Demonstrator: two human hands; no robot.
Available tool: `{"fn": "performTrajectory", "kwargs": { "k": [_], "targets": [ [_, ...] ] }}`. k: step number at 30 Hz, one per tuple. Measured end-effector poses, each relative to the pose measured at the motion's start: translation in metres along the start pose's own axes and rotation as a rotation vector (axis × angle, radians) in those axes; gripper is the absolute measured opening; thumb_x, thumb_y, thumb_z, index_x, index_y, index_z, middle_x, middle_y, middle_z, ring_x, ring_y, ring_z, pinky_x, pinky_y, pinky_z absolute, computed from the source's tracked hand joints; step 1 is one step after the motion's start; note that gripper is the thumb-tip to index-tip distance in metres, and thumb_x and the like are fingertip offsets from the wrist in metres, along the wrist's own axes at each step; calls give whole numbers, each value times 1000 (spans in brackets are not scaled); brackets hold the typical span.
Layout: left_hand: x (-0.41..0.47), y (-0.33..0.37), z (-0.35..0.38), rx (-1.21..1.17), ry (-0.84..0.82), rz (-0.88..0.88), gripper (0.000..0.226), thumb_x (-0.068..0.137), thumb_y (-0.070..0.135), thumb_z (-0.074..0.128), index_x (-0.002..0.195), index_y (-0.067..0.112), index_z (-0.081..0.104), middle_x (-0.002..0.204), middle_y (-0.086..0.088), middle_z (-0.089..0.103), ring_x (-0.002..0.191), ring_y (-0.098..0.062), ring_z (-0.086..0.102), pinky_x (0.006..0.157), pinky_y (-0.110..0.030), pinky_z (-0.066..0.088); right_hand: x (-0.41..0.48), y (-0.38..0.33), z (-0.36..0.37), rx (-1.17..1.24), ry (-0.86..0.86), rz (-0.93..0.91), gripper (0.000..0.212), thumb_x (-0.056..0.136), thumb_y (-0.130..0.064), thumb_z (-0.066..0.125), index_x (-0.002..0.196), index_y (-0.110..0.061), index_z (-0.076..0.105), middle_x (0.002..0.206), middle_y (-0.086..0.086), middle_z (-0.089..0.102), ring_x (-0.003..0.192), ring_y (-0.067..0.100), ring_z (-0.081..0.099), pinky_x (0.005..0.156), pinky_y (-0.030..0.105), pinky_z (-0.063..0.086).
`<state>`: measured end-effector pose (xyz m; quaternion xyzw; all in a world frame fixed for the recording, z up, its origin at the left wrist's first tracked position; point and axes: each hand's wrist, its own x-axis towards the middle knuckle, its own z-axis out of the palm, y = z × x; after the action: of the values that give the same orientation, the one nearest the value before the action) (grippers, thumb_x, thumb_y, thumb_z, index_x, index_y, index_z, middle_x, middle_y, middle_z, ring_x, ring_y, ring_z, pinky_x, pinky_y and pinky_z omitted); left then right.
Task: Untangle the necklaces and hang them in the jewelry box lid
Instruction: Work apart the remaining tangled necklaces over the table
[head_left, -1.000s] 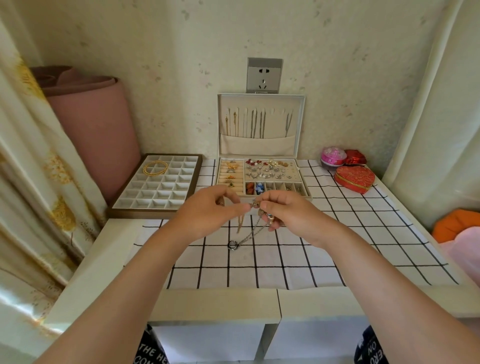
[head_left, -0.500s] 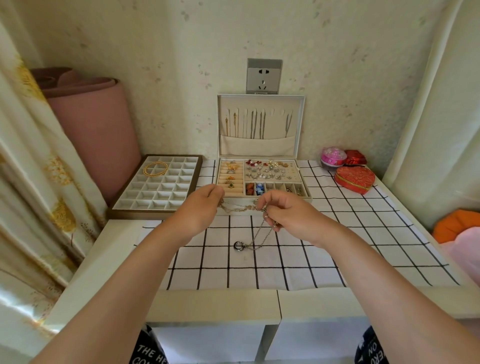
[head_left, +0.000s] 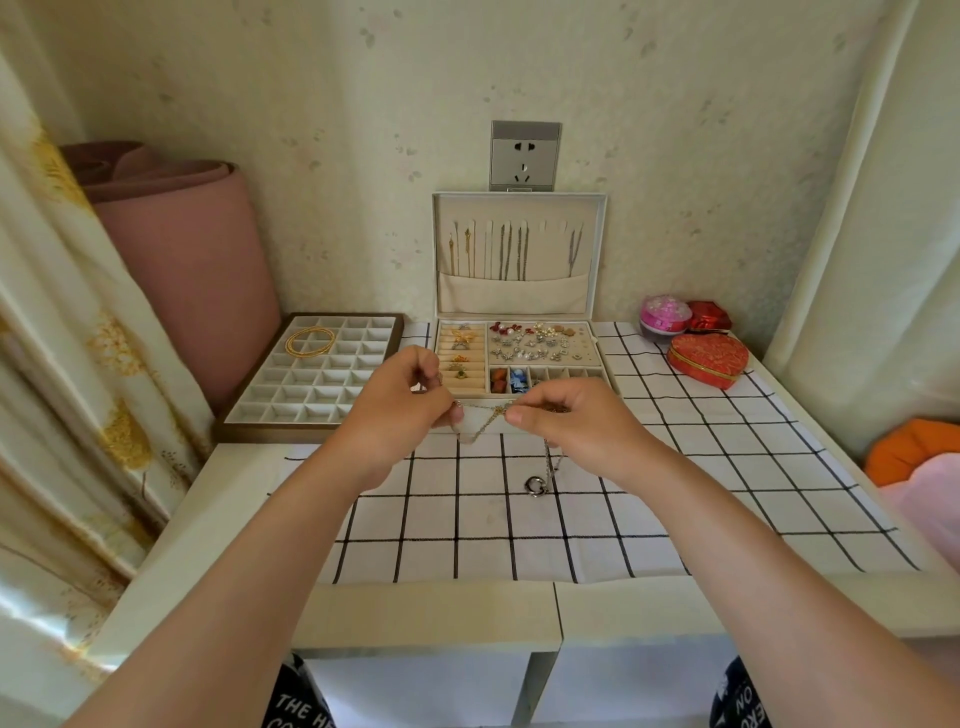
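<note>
Far left of the left grip: divided tray (head_left: 311, 387) with gold bangles (head_left: 310, 342) in a back cell, well apart from the action.

Left grip (head_left: 400, 405): fingers curled, pinched on one end of a thin gold chain (head_left: 491, 410), just in front of the open jewelry box (head_left: 519, 397). The chain runs across to the right grip (head_left: 571, 421), with a slack bit drooping below the left grip. The right grip is clamped on the chain's other part too.

Under the right grip a second, silvery strand (head_left: 546, 457) hangs down to a ring pendant (head_left: 535, 487) low over the checked cloth (head_left: 519, 535); can't tell if it touches.

Behind both grips the box lid (head_left: 514, 296) stands upright. Several chains are already hung on it, and some hooks toward the right look bare.

Far right of the right grip: red heart box (head_left: 707, 358).

Handling, my read:
- The chains are very light, limp and fine-linked, so they would likely kink or snap if yanked.
- They look slippery in fingertips.
- The pendant is the only real weight and will likely swing.
- Best hold is fingertip pinches close either side of the crossing, easing the strands apart. For hanging, take hold near the clasp end.

Looks mid-untangle, with this pair not yet hung.
</note>
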<state>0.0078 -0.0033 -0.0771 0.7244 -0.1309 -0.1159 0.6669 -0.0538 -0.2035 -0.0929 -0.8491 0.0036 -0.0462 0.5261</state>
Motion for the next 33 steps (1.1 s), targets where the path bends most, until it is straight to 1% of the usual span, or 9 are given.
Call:
{"fn": "performTrajectory", "kwargs": {
  "k": [4, 9, 14, 17, 21, 23, 25, 28, 33],
  "targets": [
    [-1, 1, -4, -16, -60, -48, 26, 92, -13, 49, 94, 13, 53, 91, -5, 52, 56, -12, 51, 61, -25, 52, 0, -1, -4, 81, 75, 21, 7, 88, -23, 75, 94, -25, 79, 85, -19, 75, 84, -9, 66, 78, 9, 45],
    [-6, 3, -4, 266, -80, -27, 34, 87, -8, 57, 105, 22, 61, 114, 7, 58, 71, -9, 53, 59, -18, 48, -1, 1, -3, 44, 96, 35, 11, 85, -20, 79, 84, -31, 79, 86, -13, 76, 85, -3, 67, 84, 18, 50],
    [-3, -2, -1, 311, 147, 50, 34, 89, -10, 52, 92, 22, 64, 106, 16, 61, 61, -6, 55, 53, -15, 49, -2, -2, -1, 93, 128, 39, 13, 85, -16, 78, 79, -28, 78, 84, -4, 77, 80, 1, 68, 74, 11, 49],
    [4, -5, -1, 187, 199, -83, 26, 96, 0, 51, 94, 19, 68, 94, 6, 63, 54, -6, 56, 67, -27, 58, -4, -7, 1, 229, 124, 47, 16, 87, -7, 73, 79, -20, 77, 80, 1, 76, 82, 8, 71, 83, 20, 52],
    [2, -1, 7, -201, 78, -367, 25, 101, 6, 41, 84, 7, 59, 64, -4, 50, 49, -12, 40, 52, -26, 51, -2, -9, 5, 518, 101, 128, 18, 93, 3, 59, 82, -6, 69, 70, 11, 67, 71, 25, 68, 91, 47, 54],
    [-1, 1, 10, -398, -39, -410, 28, 99, 10, 35, 76, 11, 50, 59, -2, 43, 49, -13, 35, 56, -29, 49, 0, -8, 7, 552, 59, 183, 18, 96, 0, 51, 85, -7, 62, 68, 9, 57, 57, 22, 53, 72, 44, 56],
    [-2, 2, 9, -540, -118, -399, 28, 95, 14, 33, 70, 16, 43, 59, 0, 38, 52, -15, 33, 65, -32, 46, 0, -7, 7, 511, 18, 239, 15, 97, -4, 45, 90, -10, 57, 67, 6, 49, 51, 17, 34, 52, 32, 36],
    [-1, 4, 4, -773, -113, -344, 28, 94, 16, 35, 68, 16, 44, 54, 2, 33, 54, -16, 36, 74, -33, 48, 0, -5, 3, 401, -72, 231, 10, 98, -8, 49, 91, -9, 56, 67, 3, 48, 51, 13, 27, 55, 32, 16],
    [2, 3, -1, -817, -91, -303, 23, 104, 17, 39, 87, 13, 54, 54, 6, 39, 49, -9, 41, 64, -25, 53, -3, -6, 3, 220, -108, 137, 13, 98, -11, 62, 87, -6, 68, 63, -1, 62, 54, 10, 54, 51, 23, 44]
  ]
}}
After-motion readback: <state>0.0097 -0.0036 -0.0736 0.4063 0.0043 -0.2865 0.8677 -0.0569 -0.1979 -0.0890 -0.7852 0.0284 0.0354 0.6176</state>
